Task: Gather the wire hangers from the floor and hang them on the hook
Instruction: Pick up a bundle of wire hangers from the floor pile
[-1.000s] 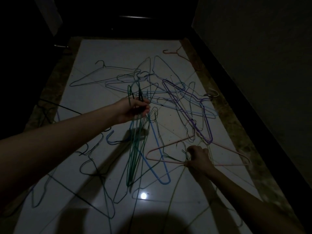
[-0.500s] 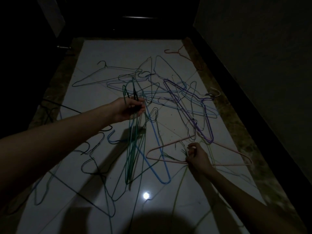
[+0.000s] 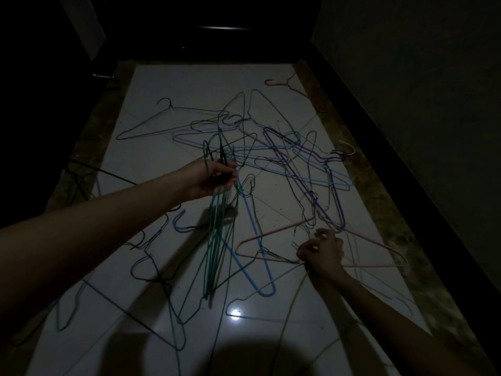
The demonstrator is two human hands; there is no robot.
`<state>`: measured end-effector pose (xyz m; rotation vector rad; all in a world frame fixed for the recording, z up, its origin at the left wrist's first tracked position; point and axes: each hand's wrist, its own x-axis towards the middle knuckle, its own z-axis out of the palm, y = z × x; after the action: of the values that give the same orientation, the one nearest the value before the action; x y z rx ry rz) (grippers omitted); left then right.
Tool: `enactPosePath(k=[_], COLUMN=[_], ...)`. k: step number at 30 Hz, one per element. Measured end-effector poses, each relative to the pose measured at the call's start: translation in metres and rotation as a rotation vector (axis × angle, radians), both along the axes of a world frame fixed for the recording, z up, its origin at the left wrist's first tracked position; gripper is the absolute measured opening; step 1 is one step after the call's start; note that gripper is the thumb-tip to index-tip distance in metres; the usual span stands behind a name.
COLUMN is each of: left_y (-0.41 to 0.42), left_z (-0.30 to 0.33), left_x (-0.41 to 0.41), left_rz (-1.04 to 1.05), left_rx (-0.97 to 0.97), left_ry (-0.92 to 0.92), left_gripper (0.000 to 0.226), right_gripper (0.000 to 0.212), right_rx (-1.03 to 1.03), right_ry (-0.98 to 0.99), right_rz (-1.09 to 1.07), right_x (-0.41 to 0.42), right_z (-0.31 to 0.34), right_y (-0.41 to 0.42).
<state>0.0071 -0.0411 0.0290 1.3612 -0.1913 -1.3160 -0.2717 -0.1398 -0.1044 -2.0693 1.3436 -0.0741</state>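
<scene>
Two hands pick up wire hangers from the floor (image 3: 189, 85).

The left hand (image 3: 210, 180) grips a bunch of green hangers (image 3: 215, 240). The right hand (image 3: 322, 252) pinches a pink hanger (image 3: 273, 230) on the tiles.

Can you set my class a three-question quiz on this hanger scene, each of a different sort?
1. True or false: the left hand grips a bunch of green hangers.
2. Which hanger lies nearest the right hand? A purple B pink C white
3. Fill in: the lone pink hanger at the far end lies on the ____.

Key: 1 true; 2 B, the pink hanger; 3 floor.
</scene>
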Motion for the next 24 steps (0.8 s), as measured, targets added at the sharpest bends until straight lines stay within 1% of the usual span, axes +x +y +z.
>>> enactPosePath(k=[2, 3, 4, 6, 8, 12, 15, 18, 19, 20, 21, 23, 24], left_y=[0.001, 0.001, 0.002, 0.002, 0.002, 0.001, 0.000, 0.001, 0.001, 0.001, 0.001, 0.001, 0.001], left_z=[0.000, -0.001, 0.000, 0.001, 0.002, 0.004, 0.006, 0.007, 0.007, 0.007, 0.007, 0.007, 0.007], left_x=[-0.001, -0.001, -0.002, -0.002, 0.000, 0.003, 0.003, 0.003, 0.003, 0.003, 0.004, 0.004, 0.004], left_rz=[-0.018, -0.025, -0.033, -0.038, -0.020, 0.017, 0.016, 0.016, 0.014, 0.012, 0.007, 0.003, 0.006], left_rx=[0.003, 0.001, -0.001, 0.003, 0.004, 0.014, 0.017, 0.017, 0.015, 0.012, 0.010, 0.006, 0.005], left_ry=[-0.007, -0.006, -0.009, -0.024, -0.021, -0.029, -0.053, -0.051, -0.046, -0.043, -0.040, -0.032, -0.031], left_gripper=[0.018, 0.019, 0.019, 0.020, 0.019, 0.019, 0.018, 0.018, 0.018, 0.018, 0.018, 0.019, 0.019], right_gripper=[0.030, 0.034, 0.030, 0.015, 0.008, 0.011, 0.013, 0.017, 0.016, 0.012, 0.012, 0.015, 0.013], right_rx=[-0.052, -0.079, -0.125, -0.186, -0.210, -0.288, -0.418, -0.560, -0.540, -0.447, -0.304, -0.002, 0.117], right_ry=[-0.065, -0.091, -0.073, -0.014, 0.049, 0.256, 0.360, 0.458, 0.459, 0.398, 0.271, -0.043, -0.178], right_rz=[-0.072, -0.106, -0.115, -0.120, -0.102, -0.043, 0.003, 0.133, 0.174, 0.169, 0.118, -0.034, -0.094], right_x=[0.004, 0.006, 0.009, 0.015, 0.018, 0.019, 0.018, 0.016, 0.016, 0.017, 0.019, 0.024, 0.028], right_z=[0.016, 0.021, 0.025, 0.026, 0.026, 0.034, 0.040, 0.035, 0.033, 0.033, 0.034, 0.039, 0.046], right_y=[0.005, 0.005, 0.003, -0.007, -0.014, -0.019, -0.017, -0.019, -0.023, -0.025, -0.029, -0.031, -0.031])
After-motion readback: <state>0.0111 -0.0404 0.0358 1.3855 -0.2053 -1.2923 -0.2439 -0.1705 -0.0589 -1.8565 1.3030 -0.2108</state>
